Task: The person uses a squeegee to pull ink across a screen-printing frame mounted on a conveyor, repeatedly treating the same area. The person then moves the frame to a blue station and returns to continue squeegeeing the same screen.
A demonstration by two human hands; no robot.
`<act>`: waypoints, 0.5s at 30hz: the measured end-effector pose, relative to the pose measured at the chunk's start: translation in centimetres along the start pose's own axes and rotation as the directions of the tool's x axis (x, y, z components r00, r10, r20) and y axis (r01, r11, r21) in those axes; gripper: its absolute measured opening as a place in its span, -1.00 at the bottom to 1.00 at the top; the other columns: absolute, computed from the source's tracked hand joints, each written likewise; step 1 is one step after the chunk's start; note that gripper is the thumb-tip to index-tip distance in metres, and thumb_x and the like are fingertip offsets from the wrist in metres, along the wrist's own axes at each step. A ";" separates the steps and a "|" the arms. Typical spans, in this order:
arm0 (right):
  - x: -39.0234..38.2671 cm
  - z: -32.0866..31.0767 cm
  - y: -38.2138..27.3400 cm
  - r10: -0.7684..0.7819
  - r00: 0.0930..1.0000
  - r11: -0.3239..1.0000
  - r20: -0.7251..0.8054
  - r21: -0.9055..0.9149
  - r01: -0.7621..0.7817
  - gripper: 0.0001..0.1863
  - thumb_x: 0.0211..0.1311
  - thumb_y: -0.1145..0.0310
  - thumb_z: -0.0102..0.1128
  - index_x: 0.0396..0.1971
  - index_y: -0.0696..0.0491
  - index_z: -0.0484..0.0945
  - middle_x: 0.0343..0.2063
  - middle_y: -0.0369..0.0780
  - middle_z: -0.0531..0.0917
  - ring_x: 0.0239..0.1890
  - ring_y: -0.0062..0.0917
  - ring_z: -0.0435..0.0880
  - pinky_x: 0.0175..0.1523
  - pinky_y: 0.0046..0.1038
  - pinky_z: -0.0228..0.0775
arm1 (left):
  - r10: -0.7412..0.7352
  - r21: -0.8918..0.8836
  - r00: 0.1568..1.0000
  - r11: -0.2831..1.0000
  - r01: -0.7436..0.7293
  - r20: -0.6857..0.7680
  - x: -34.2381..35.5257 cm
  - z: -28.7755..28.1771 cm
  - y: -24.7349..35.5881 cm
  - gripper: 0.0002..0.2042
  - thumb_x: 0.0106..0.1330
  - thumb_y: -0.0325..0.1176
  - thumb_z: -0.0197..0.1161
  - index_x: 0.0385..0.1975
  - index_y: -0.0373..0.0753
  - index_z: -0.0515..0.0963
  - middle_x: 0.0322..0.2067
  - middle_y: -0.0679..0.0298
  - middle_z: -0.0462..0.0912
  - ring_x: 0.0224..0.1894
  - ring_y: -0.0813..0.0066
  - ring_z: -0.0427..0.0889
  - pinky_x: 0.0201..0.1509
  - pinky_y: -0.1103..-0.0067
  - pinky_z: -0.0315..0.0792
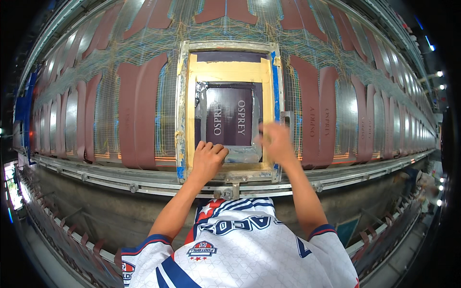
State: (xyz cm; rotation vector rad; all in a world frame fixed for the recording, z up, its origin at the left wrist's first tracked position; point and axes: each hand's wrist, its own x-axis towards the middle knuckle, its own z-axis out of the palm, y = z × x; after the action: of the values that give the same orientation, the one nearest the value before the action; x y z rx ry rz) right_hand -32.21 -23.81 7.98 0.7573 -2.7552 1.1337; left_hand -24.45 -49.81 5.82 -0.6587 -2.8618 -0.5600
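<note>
A screen-printing frame (184,103) lies in front of me, its yellow-taped border around a dark mesh window (229,115) with two lines of pale lettering. My left hand (207,160) rests at the window's lower left corner, fingers curled and closed; what is under them is hidden. Beside it, along the window's lower edge, runs a smeared grey-blue strip (240,154), which may be ink or a blade. Motion blurs my right hand (275,141), over the right side of the frame; I cannot make out its fingers or anything in them.
Dark red cut fabric pieces (137,110) lie in rows on the long table, on both sides of the frame; several at the right bear dark lettering. A metal rail (129,185) runs along the near edge. A metal bracket (233,188) joins the frame's near side at the rail.
</note>
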 end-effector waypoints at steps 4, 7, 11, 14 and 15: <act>2.5 -0.2 6.1 0.776 0.550 0.593 -0.309 0.061 -0.803 -0.67 0.31 0.08 0.27 -0.17 0.04 0.65 -0.27 -0.03 0.74 -0.17 -0.11 0.71 -0.03 -0.12 0.48 | 0.019 0.017 0.997 1.000 -0.021 0.071 0.0 0.0 -0.6 -0.76 -0.07 -0.43 0.37 -0.33 -0.09 0.64 -0.30 0.41 0.66 -0.27 0.40 0.57 -0.10 0.41 0.33; 1.2 1.5 10.4 0.587 0.702 0.766 -0.403 -0.003 -0.643 -0.68 0.33 0.11 0.25 -0.27 0.10 0.63 -0.36 -0.01 0.72 -0.24 -0.05 0.72 -0.08 -0.15 0.48 | 0.031 0.058 0.996 0.998 -0.036 0.084 -0.7 0.2 -1.4 -0.62 -0.19 -0.43 0.43 -0.25 -0.04 0.65 -0.25 0.45 0.68 -0.21 0.42 0.60 -0.09 0.43 0.35; 3.8 -0.7 5.3 0.697 0.639 0.711 -0.326 0.193 -0.677 -0.71 0.34 0.15 0.26 -0.34 0.10 0.61 -0.45 -0.13 0.69 -0.35 -0.29 0.67 -0.15 -0.25 0.44 | -0.031 -0.041 0.998 0.999 0.033 0.052 -2.5 -2.8 -2.5 -0.59 -0.20 -0.45 0.43 -0.22 -0.06 0.66 -0.20 0.44 0.70 -0.18 0.41 0.61 -0.07 0.42 0.37; 4.8 2.4 4.0 0.576 0.711 0.806 -0.404 0.134 -0.577 -0.71 0.35 0.16 0.23 -0.31 0.11 0.63 -0.37 -0.09 0.71 -0.27 -0.23 0.71 -0.11 -0.23 0.47 | -0.025 -0.005 1.000 1.000 0.025 0.009 -3.0 -5.3 -5.6 -0.55 -0.23 -0.45 0.46 -0.20 -0.07 0.66 -0.18 0.41 0.71 -0.17 0.37 0.62 -0.05 0.38 0.40; 5.2 5.2 2.7 0.549 0.723 0.826 -0.418 0.140 -0.546 -0.71 0.35 0.16 0.22 -0.29 0.11 0.64 -0.35 -0.08 0.72 -0.23 -0.21 0.72 -0.10 -0.21 0.49 | -0.019 0.021 1.000 1.000 0.018 0.011 -4.5 -6.2 -7.4 -0.54 -0.25 -0.45 0.48 -0.19 -0.08 0.67 -0.18 0.40 0.71 -0.16 0.35 0.62 -0.05 0.37 0.40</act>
State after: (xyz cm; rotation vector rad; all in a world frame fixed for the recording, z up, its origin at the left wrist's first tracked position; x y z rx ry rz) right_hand -37.39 -27.84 3.76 -0.3468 -2.6092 1.1972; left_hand -23.41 -60.19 8.14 -0.6346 -2.8827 -0.5295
